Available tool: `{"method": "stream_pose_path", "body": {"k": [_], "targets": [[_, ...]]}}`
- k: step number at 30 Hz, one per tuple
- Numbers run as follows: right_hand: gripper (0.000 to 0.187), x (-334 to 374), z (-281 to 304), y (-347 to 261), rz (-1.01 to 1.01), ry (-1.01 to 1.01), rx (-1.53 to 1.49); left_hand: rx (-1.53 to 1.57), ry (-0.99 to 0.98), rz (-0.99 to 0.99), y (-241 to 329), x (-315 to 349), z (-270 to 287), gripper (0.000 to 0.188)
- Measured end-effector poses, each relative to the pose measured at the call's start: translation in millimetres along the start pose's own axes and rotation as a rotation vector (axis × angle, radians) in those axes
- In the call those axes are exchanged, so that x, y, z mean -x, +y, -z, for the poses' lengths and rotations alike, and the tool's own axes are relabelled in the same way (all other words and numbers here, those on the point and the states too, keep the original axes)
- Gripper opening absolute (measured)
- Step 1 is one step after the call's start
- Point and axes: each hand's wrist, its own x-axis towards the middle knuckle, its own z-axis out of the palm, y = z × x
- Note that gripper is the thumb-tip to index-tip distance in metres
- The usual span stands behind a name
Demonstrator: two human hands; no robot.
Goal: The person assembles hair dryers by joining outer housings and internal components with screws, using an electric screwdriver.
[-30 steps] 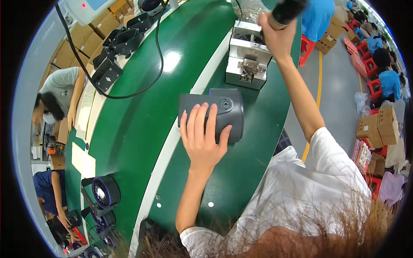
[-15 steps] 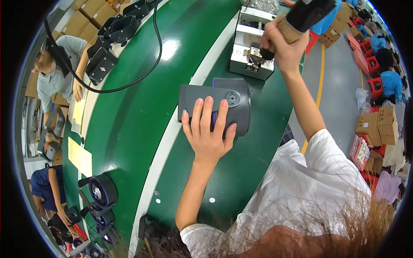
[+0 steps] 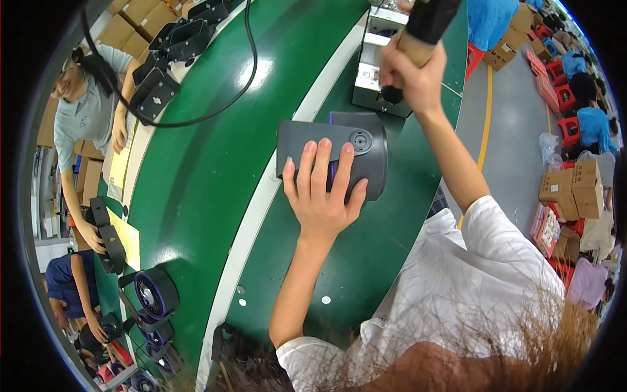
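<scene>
Around the middle of the view, between eight and nine o'clock, we saw a co-worker in a navy shirt (image 3: pixel 67 279), one arm stretched downward. At ten o'clock another, in a grey polo shirt (image 3: pixel 80 124), had one hand on a black U-shaped bracket (image 3: pixel 112 247), which partly covered a yellow sheet (image 3: pixel 128 236). At eight o'clock a row of purple-ringed fans (image 3: pixel 157 295) stood along the green workbench (image 3: pixel 196 189); at ten o'clock more black brackets (image 3: pixel 155 93) sat clustered, and a black cable (image 3: pixel 253 62) looped down beside them from eleven o'clock.

Just above the middle, toward one o'clock, we found the dark grey fan (image 3: pixel 373 162), lying on the bench across its white strip (image 3: pixel 251 225) with the flat bracket arm and round pivot uppermost. The left hand (image 3: pixel 324 196) came in from its six o'clock side and lay flat on it, fingers slightly spread, thumb held apart.

Farther out at one o'clock stood an open metal box (image 3: pixel 368 77). In front of it the right hand (image 3: pixel 418 77) had its fingers wrapped around the tan grip of a black power screwdriver (image 3: pixel 431 19). Its lower end was blurred, so we could not tell whether it touched the box. At three o'clock cardboard cartons (image 3: pixel 573 191) sat on the floor.
</scene>
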Motion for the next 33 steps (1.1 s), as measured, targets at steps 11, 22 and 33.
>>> {"method": "stream_pose_path", "body": {"k": [11,22,33], "targets": [[0.069,30,-66,-117,-0.159,-0.058,-0.337,0.014,-0.018,0.032,1,-3,10,0.041],[0.011,33,-57,-70,0.097,-0.23,-0.128,0.026,-0.008,0.041,4,0,12,0.041],[0.011,29,-47,-59,-0.005,-0.384,-0.17,0.018,-0.032,0.047,3,-7,18,0.041]]}}
